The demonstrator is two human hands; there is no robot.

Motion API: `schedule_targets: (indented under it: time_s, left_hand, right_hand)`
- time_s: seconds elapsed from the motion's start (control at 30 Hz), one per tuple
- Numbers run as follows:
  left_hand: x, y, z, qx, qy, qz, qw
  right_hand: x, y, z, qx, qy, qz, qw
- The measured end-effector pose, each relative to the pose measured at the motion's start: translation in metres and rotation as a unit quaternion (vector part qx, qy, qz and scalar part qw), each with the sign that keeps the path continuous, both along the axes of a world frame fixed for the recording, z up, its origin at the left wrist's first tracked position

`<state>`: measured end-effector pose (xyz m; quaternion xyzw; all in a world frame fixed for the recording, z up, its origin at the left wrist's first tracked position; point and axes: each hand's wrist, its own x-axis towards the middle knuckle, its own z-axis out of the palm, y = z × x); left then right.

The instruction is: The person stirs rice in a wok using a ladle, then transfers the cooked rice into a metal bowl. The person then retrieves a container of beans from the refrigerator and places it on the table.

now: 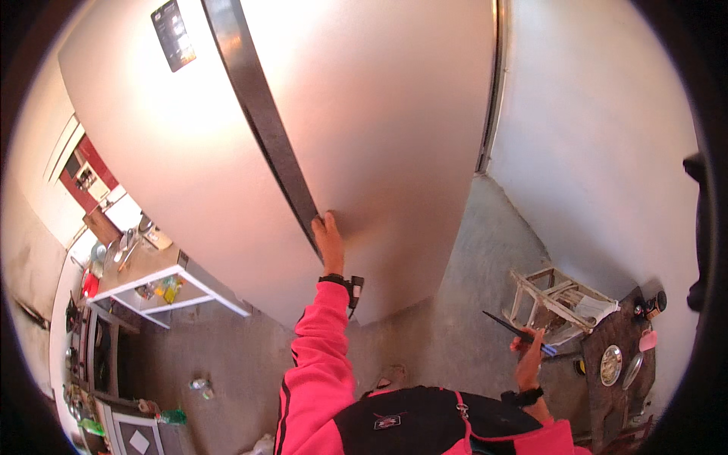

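Note:
My left hand [330,242] reaches up to the dark strip [267,122] between two large pale refrigerator doors [392,142]. Its fingertips are at the lower end of that strip, and whether they grip the edge is hard to tell. On the right, low down, my right hand [529,352] is closed around a knife-like tool with a dark, narrow blade [503,322] pointing up and left. A bluish end of it shows beside the fingers. Dark bands circle both wrists. A dark card or sticker [173,35] is on the left door.
A wooden stool frame [551,296] and a dark table [608,392] bearing a metal plate of food [611,365] stand at the right by the wall. To the left is a white-framed table [151,267] with utensils. A green bottle [172,417] lies lower left.

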<state>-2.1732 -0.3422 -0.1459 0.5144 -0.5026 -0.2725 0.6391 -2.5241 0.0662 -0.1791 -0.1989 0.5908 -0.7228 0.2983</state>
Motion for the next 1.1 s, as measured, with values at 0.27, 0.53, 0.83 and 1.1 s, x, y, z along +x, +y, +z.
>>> schedule_targets:
  time_s: [0.27,0.53,0.83,1.1]
  left_hand:
    - [0.002,0.173,0.006,0.031,-0.066,-0.251,0.965]
    - [0.106,0.245,-0.037,0.284,-0.062,-0.52,0.803]
    - [0.16,0.159,-0.115,0.363,-0.115,-0.474,0.794]
    - [0.022,0.08,-0.119,0.358,0.012,-0.479,0.801]
  right_hand:
    - [0.004,-0.06,0.051,-0.031,0.34,0.231,0.911]
    - [0.08,-0.07,0.035,-0.035,0.215,0.259,0.941]
    - [-0.019,-0.006,-0.055,0.028,0.192,-0.074,0.978]
    - [-0.096,0.025,-0.049,0.025,0.203,-0.041,0.978]
